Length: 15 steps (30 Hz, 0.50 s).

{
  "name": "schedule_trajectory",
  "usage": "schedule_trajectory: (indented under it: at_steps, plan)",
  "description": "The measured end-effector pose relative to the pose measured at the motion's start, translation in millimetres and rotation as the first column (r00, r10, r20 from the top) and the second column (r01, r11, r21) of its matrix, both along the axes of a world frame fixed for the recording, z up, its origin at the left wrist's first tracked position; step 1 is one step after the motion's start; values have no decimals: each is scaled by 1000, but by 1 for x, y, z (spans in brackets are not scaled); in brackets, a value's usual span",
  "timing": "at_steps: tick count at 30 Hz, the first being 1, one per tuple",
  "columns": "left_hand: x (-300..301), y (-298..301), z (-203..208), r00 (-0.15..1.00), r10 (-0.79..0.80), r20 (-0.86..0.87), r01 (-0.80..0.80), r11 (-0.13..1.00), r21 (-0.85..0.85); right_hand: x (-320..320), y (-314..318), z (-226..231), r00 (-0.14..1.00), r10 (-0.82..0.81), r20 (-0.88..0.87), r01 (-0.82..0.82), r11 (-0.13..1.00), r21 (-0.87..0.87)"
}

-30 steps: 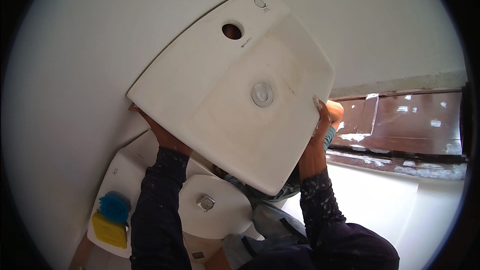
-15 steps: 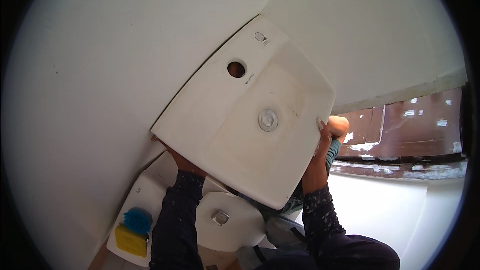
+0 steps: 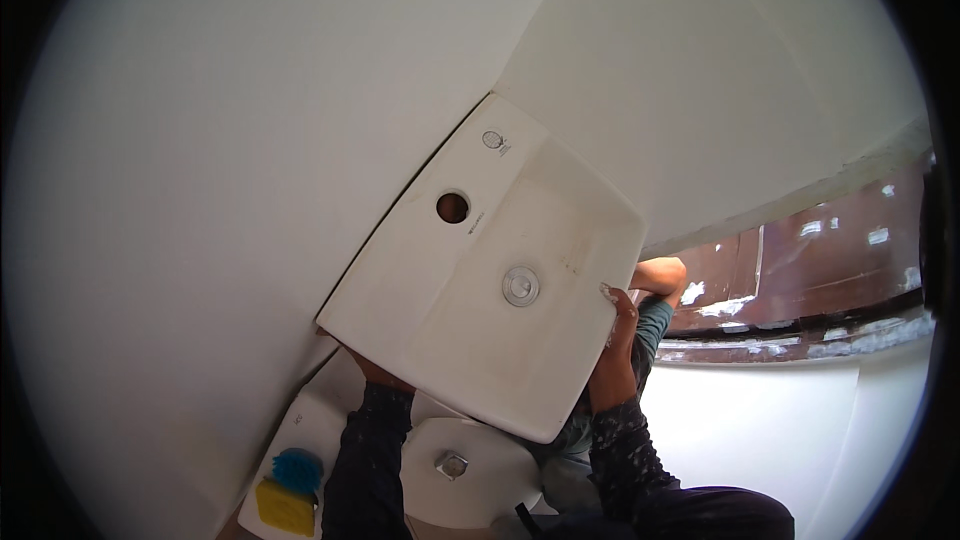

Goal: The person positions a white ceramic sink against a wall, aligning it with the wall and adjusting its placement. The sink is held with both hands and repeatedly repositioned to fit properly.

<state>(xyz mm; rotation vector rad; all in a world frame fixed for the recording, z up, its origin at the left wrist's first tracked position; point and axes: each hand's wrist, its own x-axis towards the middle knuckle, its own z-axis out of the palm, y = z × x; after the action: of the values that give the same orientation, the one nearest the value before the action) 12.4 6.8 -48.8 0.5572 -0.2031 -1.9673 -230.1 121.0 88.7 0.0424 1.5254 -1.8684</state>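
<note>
A white ceramic bathroom sink [image 3: 400, 310] stands against the left wall with one end in the wall corner. It has a round tap hole and a metal drain [image 3: 520, 286]. My left hand [image 3: 372, 368] supports the sink from beneath at its near left corner; most of its fingers are hidden under the ceramic. On the right side, my right hand [image 3: 618, 335] grips the front rim, its whitish-smeared thumb lying over the edge. Another person's bent arm [image 3: 660, 285] in a green sleeve shows just past that rim; the rest of the person is mostly hidden under the sink.
Below the sink is a toilet with its lid [image 3: 490, 500] down and a small square metal fitting [image 3: 450, 464] on it. A blue scrubber [image 3: 297, 470] and a yellow sponge [image 3: 286, 508] lie on the tank [image 3: 322, 402]. A brown, white-smeared panel [image 3: 800, 265] is at the right.
The sink sits lower in the view, with both my hands still at its edges. The wall corner and toilet have shifted too, so my view has moved. The other person's arm remains behind the rim.
</note>
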Motion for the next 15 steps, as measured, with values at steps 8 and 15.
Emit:
schedule_trajectory:
  at_steps: [8, 15]
  plan:
    - [1, -2, -19, 974, 68, -214, -71, 997, -5, 14, 3, 4, 991, 9, -136, -5, 1000, 26]
    - [0, -2, 9, 977, -38, -212, 10, 991, -135, 8, 8, -2, 1000, 8, -9, -8, 1000, -26]
